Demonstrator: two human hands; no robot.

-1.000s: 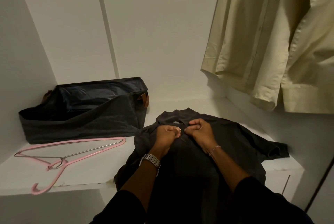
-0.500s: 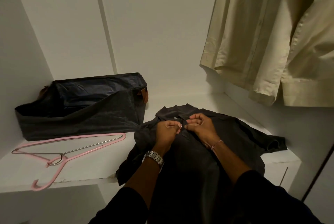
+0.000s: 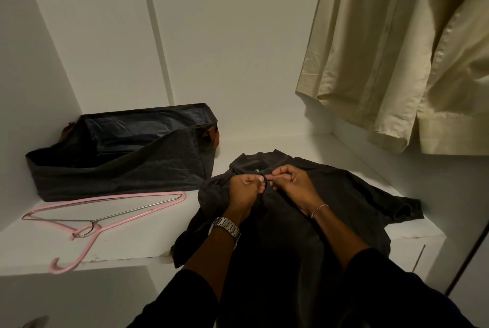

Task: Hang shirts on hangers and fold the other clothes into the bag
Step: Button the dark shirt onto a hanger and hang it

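Just two shirts (image 3: 344, 195) (image 3: 383, 50), one hanger (image 3: 100, 219), one bag (image 3: 127, 153)

Dark grey shirt (image 3: 330, 195), pink hanger (image 3: 105, 222), cream shirt (image 3: 383, 50) (plain), black bag (image 3: 119, 169), white shelf (image 3: 39, 243)

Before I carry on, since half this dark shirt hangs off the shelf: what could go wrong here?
The dark shirt drapes over the shelf edge; it may slide off if both hands let go. The left hand and right hand pinch the placket near the collar, so tugging could strain it. The pink hanger hook overhangs the edge and could get knocked down.
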